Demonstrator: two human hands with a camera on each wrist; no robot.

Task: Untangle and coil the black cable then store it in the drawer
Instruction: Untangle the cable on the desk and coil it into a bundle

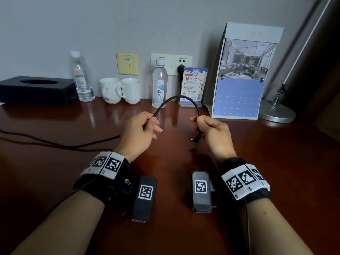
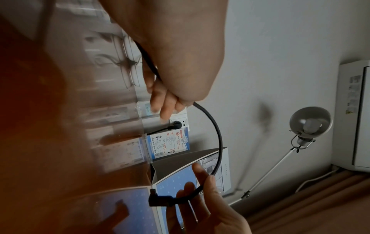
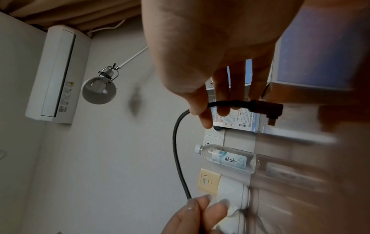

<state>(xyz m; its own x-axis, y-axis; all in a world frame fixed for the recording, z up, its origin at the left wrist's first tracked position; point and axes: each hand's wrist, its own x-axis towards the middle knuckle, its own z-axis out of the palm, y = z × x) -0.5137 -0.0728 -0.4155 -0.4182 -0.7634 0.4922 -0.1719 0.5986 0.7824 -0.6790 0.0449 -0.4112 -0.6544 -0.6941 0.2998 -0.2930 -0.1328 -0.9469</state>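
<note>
Fingers of both hands are curled round the black cable [image 1: 176, 98], held up above the wooden desk [image 1: 276, 162]. The left hand [image 1: 137, 134] pinches the cable between thumb and forefinger, its remaining fingers loosely bent beneath. The right hand [image 1: 214, 134] grips it close to the angled plug [image 1: 196, 138], which hangs just below the thumb and points toward 7 o'clock; in the right wrist view, several fingers [image 3: 222, 95] wrap the cable just behind that plug [image 3: 270, 109].

Between the two hands the cable arches upward toward 12 o'clock. Past the left hand it trails away at 9 o'clock, lying flat along the desk.

Against the wall, a nearly empty water bottle [image 1: 80, 78] stands at 10 o'clock, with a little water at its bottom. Two white cups [image 1: 120, 90] sit side by side, touching; their contents cannot be seen. A fuller water bottle [image 1: 159, 83] stands at 12 o'clock, directly behind the cable's arch.
</note>
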